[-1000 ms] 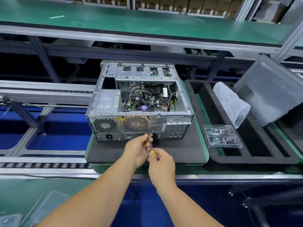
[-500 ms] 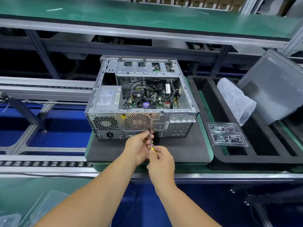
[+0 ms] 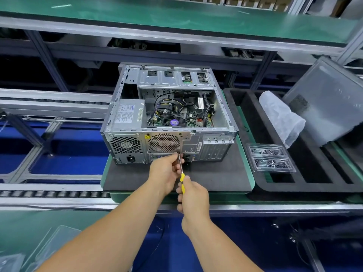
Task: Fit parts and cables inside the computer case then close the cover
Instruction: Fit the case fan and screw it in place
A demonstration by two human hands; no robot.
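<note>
**Screwdriver tip on rear panel — shaft runs from the hands straight to the case**

The computer case [image 3: 169, 116] lies on its side on a dark foam mat [image 3: 216, 177], open face up, rear panel toward the person. Inside, cables and board are visible; the power supply [image 3: 128, 113] sits in the case's left portion. No cover on it yet.

Key relation: the screwdriver [image 3: 181, 173] has its long axis running from the person toward the case, near-perpendicular to the rear panel. Its metal tip meets the panel just below and right of the round fan grille [image 3: 164, 143]; its yellow handle is at the near end, away from the case. Whether a screw sits under the tip is too small to tell.

The left hand [image 3: 166, 171] is nearer the case — fingers curled round the shaft close to the tip, steadying it against the panel. The right hand [image 3: 193, 199] is behind it, further from the case, clenched round the yellow handle.

Judgement: a rear-panel screw is being driven, so any turn comes from the right hand while the left keeps the tip on axis; tilt would likely slip the tip off.

Right of the case: a black foam tray [image 3: 294, 183], with a clear screw box [image 3: 270, 159] on it, a plastic bag [image 3: 280, 116], and a grey panel [image 3: 330, 103] leaning — probably the cover.
</note>
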